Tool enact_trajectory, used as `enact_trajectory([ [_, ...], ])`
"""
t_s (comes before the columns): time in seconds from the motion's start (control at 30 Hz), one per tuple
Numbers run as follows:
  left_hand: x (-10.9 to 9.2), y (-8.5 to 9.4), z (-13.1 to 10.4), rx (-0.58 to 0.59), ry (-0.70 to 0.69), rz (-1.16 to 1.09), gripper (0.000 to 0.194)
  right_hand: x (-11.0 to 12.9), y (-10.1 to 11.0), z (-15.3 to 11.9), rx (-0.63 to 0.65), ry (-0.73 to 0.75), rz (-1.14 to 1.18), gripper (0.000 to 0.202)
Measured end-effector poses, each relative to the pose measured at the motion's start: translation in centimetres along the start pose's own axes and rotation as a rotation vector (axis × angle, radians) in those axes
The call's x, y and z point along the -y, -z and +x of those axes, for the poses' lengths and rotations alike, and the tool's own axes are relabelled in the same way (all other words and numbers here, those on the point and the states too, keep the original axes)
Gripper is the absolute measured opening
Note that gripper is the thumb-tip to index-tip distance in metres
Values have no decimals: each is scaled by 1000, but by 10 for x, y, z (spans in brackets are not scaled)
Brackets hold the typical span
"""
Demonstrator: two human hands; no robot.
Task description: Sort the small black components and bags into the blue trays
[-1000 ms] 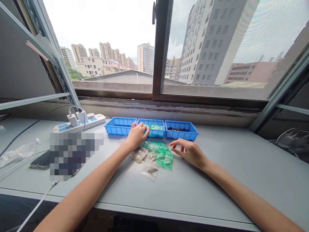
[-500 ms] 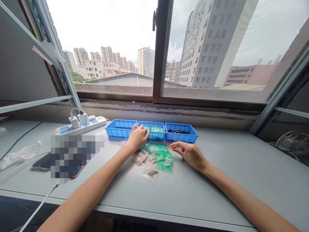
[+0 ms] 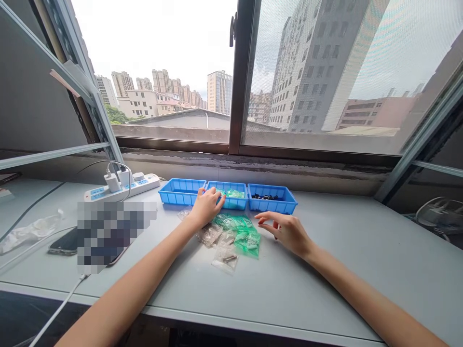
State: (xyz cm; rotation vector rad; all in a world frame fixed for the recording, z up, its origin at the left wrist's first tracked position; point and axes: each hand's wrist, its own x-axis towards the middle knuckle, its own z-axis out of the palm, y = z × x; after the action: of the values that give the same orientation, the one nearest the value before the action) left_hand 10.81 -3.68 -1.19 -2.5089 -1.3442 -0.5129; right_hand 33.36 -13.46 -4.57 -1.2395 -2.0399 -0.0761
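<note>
Three blue bins stand in a row at the back of the table. The left bin (image 3: pixel 182 198) shows nothing inside, the middle bin (image 3: pixel 235 203) holds green packets, and the right bin (image 3: pixel 273 206) holds small dark pieces. My left hand (image 3: pixel 207 206) is at the middle bin's front left, its fingers apart and nothing visible in them. My right hand (image 3: pixel 285 230) hovers right of the green bags (image 3: pixel 248 241), fingers apart and bent, with nothing between them. Clear bags (image 3: pixel 210 234) lie beside the green ones, and one clear bag with metal pieces (image 3: pixel 226 259) lies nearest me.
On the left are a white power strip (image 3: pixel 144 182) with plugs, a dark phone (image 3: pixel 63 242), a blurred-out patch, a white cable (image 3: pixel 60 308) and crumpled clear plastic (image 3: pixel 34 233). Metal shelf frames rise at both sides. A window is behind the table (image 3: pixel 325 299).
</note>
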Motion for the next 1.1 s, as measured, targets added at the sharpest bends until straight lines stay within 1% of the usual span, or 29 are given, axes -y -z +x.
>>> enact_trajectory([
  [0.3,0,-1,0,7,8,-12,35,3,1,0,-16,-25,31,26],
  [0.4,0,-1,0,-6,2,-14,34,3,0,0,-30,-30,22,28],
  [0.6,1,-2,0,-17,-1,-22,34,1,1,-1,-15,-17,-26,33],
  [0.93,-1,-1,0,-12,6,-10,32,-2,-1,-2,-76,-58,-161,21],
  [1.1,-1,0,0,-8,11,-16,32,-2,2,-2,-113,-83,-185,18],
])
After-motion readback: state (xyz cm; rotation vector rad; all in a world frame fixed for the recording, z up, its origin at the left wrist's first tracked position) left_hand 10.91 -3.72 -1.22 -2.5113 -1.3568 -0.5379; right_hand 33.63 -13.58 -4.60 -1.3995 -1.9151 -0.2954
